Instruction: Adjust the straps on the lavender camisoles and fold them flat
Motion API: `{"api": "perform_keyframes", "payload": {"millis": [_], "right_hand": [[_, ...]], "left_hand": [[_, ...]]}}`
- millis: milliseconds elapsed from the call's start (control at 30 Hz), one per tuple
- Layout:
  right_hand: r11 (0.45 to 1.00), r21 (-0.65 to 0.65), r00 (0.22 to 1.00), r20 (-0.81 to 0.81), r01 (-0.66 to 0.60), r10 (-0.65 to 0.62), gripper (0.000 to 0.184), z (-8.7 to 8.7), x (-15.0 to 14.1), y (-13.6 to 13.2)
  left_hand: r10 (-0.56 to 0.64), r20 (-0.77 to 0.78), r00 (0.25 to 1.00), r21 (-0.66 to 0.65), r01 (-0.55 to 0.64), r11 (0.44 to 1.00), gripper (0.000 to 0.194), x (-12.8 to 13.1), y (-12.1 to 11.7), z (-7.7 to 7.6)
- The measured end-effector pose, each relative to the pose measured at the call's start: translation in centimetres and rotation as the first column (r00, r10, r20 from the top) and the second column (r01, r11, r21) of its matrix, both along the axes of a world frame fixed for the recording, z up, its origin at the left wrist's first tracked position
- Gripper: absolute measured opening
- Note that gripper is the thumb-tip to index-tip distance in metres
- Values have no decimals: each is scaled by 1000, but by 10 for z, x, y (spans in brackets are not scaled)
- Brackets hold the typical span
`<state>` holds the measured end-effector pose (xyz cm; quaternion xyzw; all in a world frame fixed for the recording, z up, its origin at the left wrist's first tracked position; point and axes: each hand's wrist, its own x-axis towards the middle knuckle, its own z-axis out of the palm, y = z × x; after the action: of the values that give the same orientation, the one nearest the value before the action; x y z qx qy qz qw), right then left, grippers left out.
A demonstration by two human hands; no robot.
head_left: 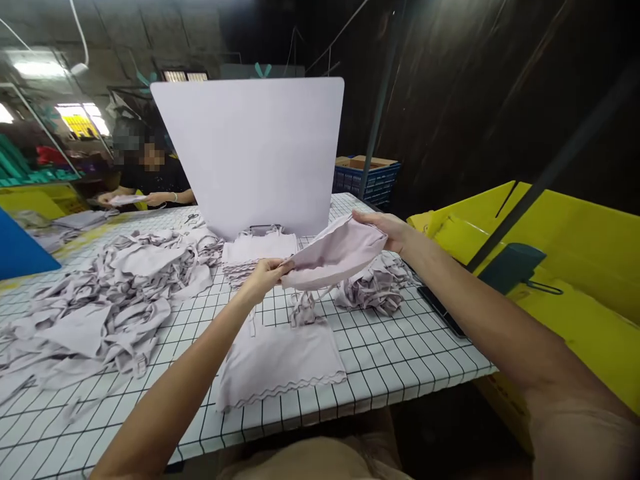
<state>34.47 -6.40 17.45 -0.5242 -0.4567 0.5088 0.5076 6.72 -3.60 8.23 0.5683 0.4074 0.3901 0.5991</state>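
Note:
A pale lilac garment (340,252) is stretched in the air between my hands, its upper edge gaping a little. My left hand (267,275) pinches its near left corner; the fingers of my right hand (383,230) are closed on its far right end. Below lies another pale lilac garment (285,363), flat, with a wavy hem towards me and bunched straps at its top. Just beyond my left hand is a neat stack of folded garments (257,250). Under my right hand sits a crumpled bunch of straps (373,290).
A large heap of loose garments (110,293) covers the left of the grid-patterned table (390,370). A white upright board (255,147) stands behind the stack. A dark phone-like object (443,312) lies by the right edge, near yellow bins (575,233). Across the table, a person (167,177) handles cloth.

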Motion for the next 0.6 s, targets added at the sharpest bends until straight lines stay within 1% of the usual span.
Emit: {"api": "perform_keyframes", "payload": {"millis": [100,167,267,367,400,433,467,500,533,567,600], "right_hand": [[984,-156,997,9,83,-83,24,-31,23,-8],[961,-236,989,63,142,-131,22,-52,38,-16],[930,-300,974,140,211,-176,18,-81,61,-33],[905,-342,960,203,253,-192,16,-106,79,-60],[903,-325,948,237,282,-211,14,-113,81,-72],[912,-255,924,294,322,-244,10,-120,82,-85],[928,-144,892,357,344,-276,7,-127,79,-100],[941,31,845,429,338,-318,5,-134,72,-114],[937,221,798,492,272,-348,6,-143,63,-129],[948,291,809,523,128,-270,8,-153,52,-143],[958,287,845,512,3,-156,14,-163,39,-154]], "left_hand": [[-1,28,1000,-69,3,998,41,10,-2,-16],[3,40,999,-96,1,995,35,21,-5,-25],[8,52,999,-104,-2,995,24,42,-16,-36],[-20,88,996,-140,33,990,21,64,-38,-50],[-38,121,992,-158,58,986,23,71,-48,-54],[-57,158,986,-172,84,981,24,79,-59,-59],[-72,192,979,-170,105,980,26,87,-70,-62],[-79,212,974,-145,111,983,27,95,-81,-65],[-84,212,974,-92,105,990,28,102,-92,-67],[-88,191,978,-18,93,995,27,110,-103,-68],[-99,156,983,68,90,994,27,117,-114,-68]]}}
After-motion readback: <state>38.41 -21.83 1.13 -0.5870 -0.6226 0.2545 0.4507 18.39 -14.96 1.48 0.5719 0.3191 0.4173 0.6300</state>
